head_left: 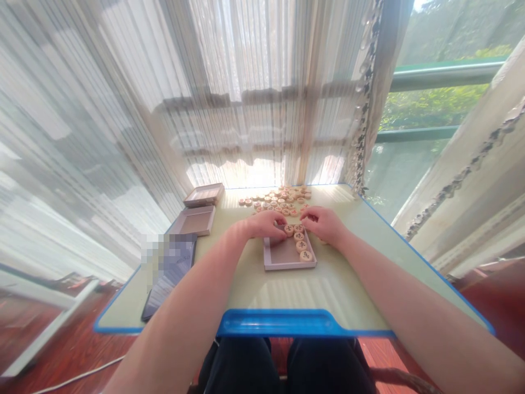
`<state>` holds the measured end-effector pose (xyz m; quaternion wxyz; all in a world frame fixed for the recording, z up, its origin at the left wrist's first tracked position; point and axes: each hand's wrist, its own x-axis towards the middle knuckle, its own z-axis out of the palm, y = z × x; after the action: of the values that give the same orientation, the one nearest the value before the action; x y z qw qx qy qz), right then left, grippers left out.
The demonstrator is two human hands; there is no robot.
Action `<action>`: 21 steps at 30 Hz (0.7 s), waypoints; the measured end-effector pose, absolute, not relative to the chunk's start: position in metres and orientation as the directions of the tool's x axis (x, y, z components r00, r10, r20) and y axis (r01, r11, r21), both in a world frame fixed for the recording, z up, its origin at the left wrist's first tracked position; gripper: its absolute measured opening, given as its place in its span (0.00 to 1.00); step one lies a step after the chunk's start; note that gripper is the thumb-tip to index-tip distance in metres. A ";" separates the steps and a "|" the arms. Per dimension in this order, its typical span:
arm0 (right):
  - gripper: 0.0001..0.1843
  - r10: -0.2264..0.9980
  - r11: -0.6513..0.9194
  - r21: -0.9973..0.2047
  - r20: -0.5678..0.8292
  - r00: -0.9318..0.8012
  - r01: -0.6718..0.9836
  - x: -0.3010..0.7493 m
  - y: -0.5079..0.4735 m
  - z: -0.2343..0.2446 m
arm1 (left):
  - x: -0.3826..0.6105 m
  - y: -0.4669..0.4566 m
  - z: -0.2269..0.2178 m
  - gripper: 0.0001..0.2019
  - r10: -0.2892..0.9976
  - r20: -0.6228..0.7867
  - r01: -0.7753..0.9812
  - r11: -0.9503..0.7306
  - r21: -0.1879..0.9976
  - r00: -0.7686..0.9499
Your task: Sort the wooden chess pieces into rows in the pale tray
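A shallow grey tray lies on the pale green table in front of me, with several round wooden chess discs lined along its right and far sides. My left hand rests at the tray's far left corner, fingers curled and pressed on a disc there. My right hand sits at the tray's far right corner, fingers bent, pinching something I cannot make out. A loose heap of more discs lies just beyond both hands.
Two more box parts lie at the far left of the table, and a dark tablet sits at the left edge. The table has a blue rim. Sheer curtains hang close behind.
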<state>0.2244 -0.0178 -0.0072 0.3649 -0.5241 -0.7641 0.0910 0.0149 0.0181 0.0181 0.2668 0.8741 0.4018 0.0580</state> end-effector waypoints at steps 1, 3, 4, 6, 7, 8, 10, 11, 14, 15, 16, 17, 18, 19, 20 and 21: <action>0.09 0.866 0.435 -0.518 0.465 -0.185 0.737 0.224 -0.018 -0.007 | 0.015 0.018 0.019 0.20 0.735 -0.109 0.672 -0.536 0.511 0.670; 0.09 0.862 0.441 -0.513 0.471 -0.187 0.737 0.224 -0.018 -0.007 | 0.015 0.017 0.020 0.20 0.742 -0.111 0.682 -0.532 0.501 0.661; 0.09 0.859 0.445 -0.513 0.475 -0.188 0.734 0.224 -0.018 -0.007 | 0.016 0.016 0.020 0.20 0.745 -0.116 0.688 -0.529 0.496 0.657; 0.09 0.857 0.448 -0.514 0.480 -0.188 0.731 0.225 -0.019 -0.006 | 0.016 0.016 0.021 0.21 0.748 -0.125 0.695 -0.523 0.493 0.652; 0.09 0.857 0.448 -0.512 0.480 -0.189 0.733 0.225 -0.019 -0.006 | 0.016 0.015 0.022 0.20 0.750 -0.129 0.697 -0.519 0.495 0.649; 0.09 0.856 0.448 -0.506 0.480 -0.191 0.737 0.225 -0.019 -0.005 | 0.017 0.015 0.023 0.21 0.751 -0.137 0.699 -0.511 0.500 0.646; 0.09 0.850 0.448 -0.484 0.490 -0.191 0.752 0.226 -0.020 -0.004 | 0.016 0.014 0.025 0.21 0.764 -0.160 0.710 -0.472 0.523 0.625; 0.09 0.845 0.449 -0.469 0.499 -0.191 0.760 0.227 -0.020 -0.003 | 0.016 0.014 0.027 0.21 0.776 -0.168 0.715 -0.444 0.540 0.608; 0.09 0.831 0.467 -0.427 0.510 -0.220 0.774 0.229 -0.022 -0.001 | 0.014 0.014 0.031 0.21 0.814 -0.145 0.709 -0.384 0.592 0.562; 0.09 0.830 0.477 -0.419 0.504 -0.240 0.773 0.229 -0.022 -0.001 | 0.013 0.014 0.032 0.21 0.821 -0.131 0.703 -0.380 0.602 0.556; 0.09 0.828 0.489 -0.414 0.496 -0.260 0.767 0.230 -0.023 0.000 | 0.012 0.015 0.032 0.20 0.821 -0.122 0.698 -0.384 0.605 0.558; 0.09 0.828 0.501 -0.415 0.485 -0.281 0.759 0.230 -0.024 0.000 | 0.011 0.016 0.031 0.19 0.818 -0.119 0.696 -0.392 0.602 0.563; 0.09 0.828 0.512 -0.420 0.474 -0.300 0.749 0.229 -0.025 0.001 | 0.011 0.017 0.030 0.18 0.814 -0.119 0.697 -0.399 0.596 0.568; 0.09 0.828 0.521 -0.430 0.464 -0.315 0.738 0.229 -0.026 0.001 | 0.011 0.018 0.029 0.17 0.812 -0.119 0.699 -0.405 0.590 0.572; 0.09 0.829 0.527 -0.444 0.456 -0.324 0.725 0.228 -0.027 0.001 | 0.011 0.019 0.027 0.17 0.811 -0.115 0.699 -0.411 0.585 0.573; 0.09 0.830 0.531 -0.459 0.451 -0.329 0.712 0.228 -0.027 0.002 | 0.011 0.019 0.026 0.17 0.812 -0.111 0.699 -0.415 0.582 0.573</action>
<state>0.2278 -0.0274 0.0016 0.3306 -0.4757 -0.8102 0.0894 0.0108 0.0194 0.0259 0.2972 0.8357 0.4521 0.0945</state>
